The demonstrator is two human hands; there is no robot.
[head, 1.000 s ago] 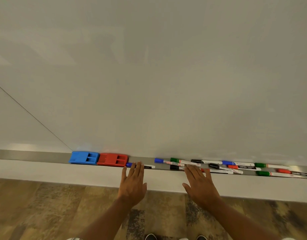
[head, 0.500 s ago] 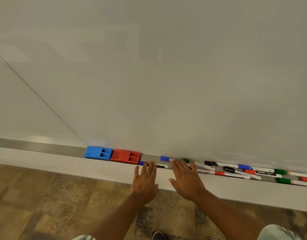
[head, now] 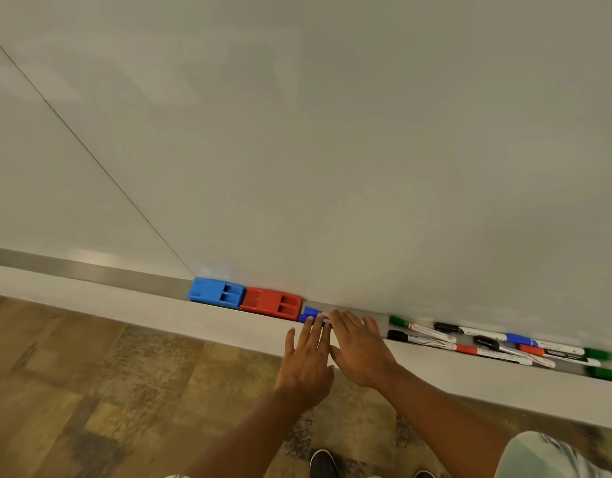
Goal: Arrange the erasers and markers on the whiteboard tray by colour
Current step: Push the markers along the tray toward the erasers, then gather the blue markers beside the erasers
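Observation:
A blue eraser [head: 215, 292] and a red eraser [head: 272, 302] sit side by side on the metal whiteboard tray [head: 90, 270]. Just right of the red eraser lie two blue-capped markers [head: 310, 314], mostly hidden under my fingers. My left hand [head: 308, 360] lies flat, its straight fingertips on the nearer blue marker. My right hand [head: 361, 348] lies flat beside it, fingers over the markers' barrels. Further right lie a green marker [head: 420, 327], black markers [head: 421, 339], a red marker [head: 494, 354] and another blue one [head: 542, 343], loosely mixed.
The whiteboard [head: 332, 150] rises straight behind the tray, with a thin seam at the left. A pale ledge [head: 159, 310] runs below the tray. Below is brown patterned floor [head: 90, 391], and my shoes [head: 323, 462] show at the bottom edge.
Both hands have slid left along the tray, and two blue markers now lie against the red eraser. A gap has opened between them and the other markers. The view shifted right.

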